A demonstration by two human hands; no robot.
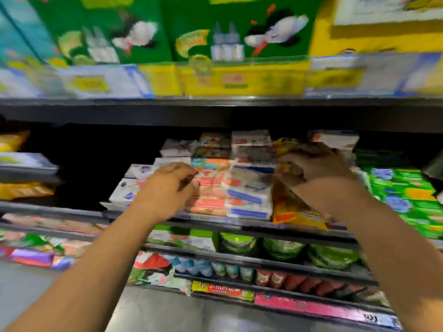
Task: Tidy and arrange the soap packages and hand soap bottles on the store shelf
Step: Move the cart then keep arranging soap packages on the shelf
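Note:
Stacks of soap packages fill the middle shelf [215, 218]: white ones [127, 185] at the left, orange-red ones [211, 192], white-and-blue ones [249, 192] and yellow ones [287, 207]. My left hand [167, 188] reaches over the white stack, its fingers curled at the edge of the orange-red stack; whether it holds a pack is lost in blur. My right hand [311, 166] grips a yellow package [285, 147] above the yellow stack. The picture is motion-blurred.
Green soap packs [405, 197] lie at the right of the same shelf, a dark gap [96, 164] at its left. Large green and yellow boxes [215, 32] stand on the shelf above. Lower shelves hold green pouches [282, 250] and small bottles [230, 269].

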